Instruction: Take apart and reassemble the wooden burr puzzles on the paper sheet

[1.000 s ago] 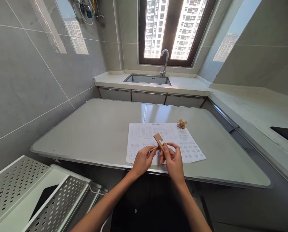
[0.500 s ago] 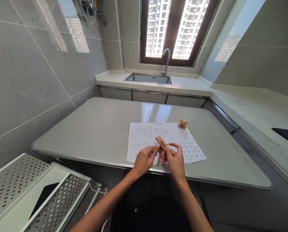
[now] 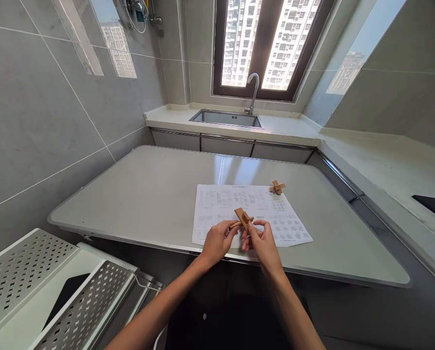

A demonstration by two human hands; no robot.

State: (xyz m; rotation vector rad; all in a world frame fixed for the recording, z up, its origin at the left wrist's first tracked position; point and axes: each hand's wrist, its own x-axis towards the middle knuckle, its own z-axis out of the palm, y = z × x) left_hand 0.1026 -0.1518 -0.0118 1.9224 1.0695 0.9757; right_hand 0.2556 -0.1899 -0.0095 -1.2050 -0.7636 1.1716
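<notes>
Both hands hold flat wooden puzzle pieces over a printed sheet. My left hand (image 3: 217, 239) pinches the end of a wooden piece that runs sideways into the cluster. With thumb and fingers closed, my right hand (image 3: 264, 243) grips the lower end of a slanted, notched wooden puzzle piece (image 3: 241, 215). The pieces cross and touch between the hands; how far they interlock is hidden by the fingers. Under them lies the white sheet of printed diagrams (image 3: 290, 228). An assembled wooden cross-shaped puzzle (image 3: 276, 187) rests on the sheet's far right corner.
The pale table (image 3: 144, 194) has a seam down its middle. Beyond it are a counter with a sink (image 3: 225, 118) and a curved faucet (image 3: 254, 92). Perforated metal racks (image 3: 24, 272) stand at the near left, below the table edge. Another counter (image 3: 385, 160) runs along the right.
The slanted piece has tipped slightly, so its notch shows more clearly. My right hand's fingers have shifted a little around it, while my left hand stays nearly still.
</notes>
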